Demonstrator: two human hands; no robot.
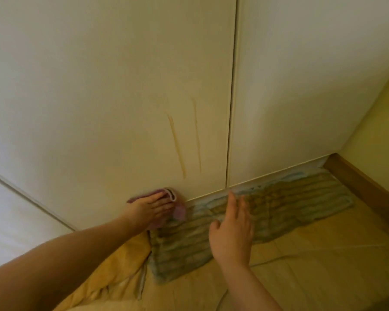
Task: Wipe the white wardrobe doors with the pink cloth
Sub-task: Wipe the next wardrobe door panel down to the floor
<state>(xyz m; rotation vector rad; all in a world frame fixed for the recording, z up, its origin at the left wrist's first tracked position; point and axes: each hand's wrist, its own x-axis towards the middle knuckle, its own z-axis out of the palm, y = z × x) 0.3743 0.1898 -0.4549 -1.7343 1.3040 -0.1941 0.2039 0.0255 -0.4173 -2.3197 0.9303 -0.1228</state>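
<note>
Left forearm (pixel 65 254) crosses yellow bedding (pixel 112 272). Left hand (pixel 152 208), grip flat, presses the pink cloth (pixel 179 211) low on the white wardrobe door (pixel 121 86), below two brown streaks (pixel 177 144). Right hand (pixel 233 232), grip wide, hovers over a striped mat (pixel 290 203) beside wooden skirting (pixel 364 191).

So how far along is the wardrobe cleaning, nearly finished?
Not nearly. Nothing looks clearly finished: two brownish streaks mark the left door. In hand: the left hand presses the pink cloth against that door's bottom edge, just below the streaks, while the right hand hovers free over the mat. Left to do: the streaks, and probably the right door.
</note>
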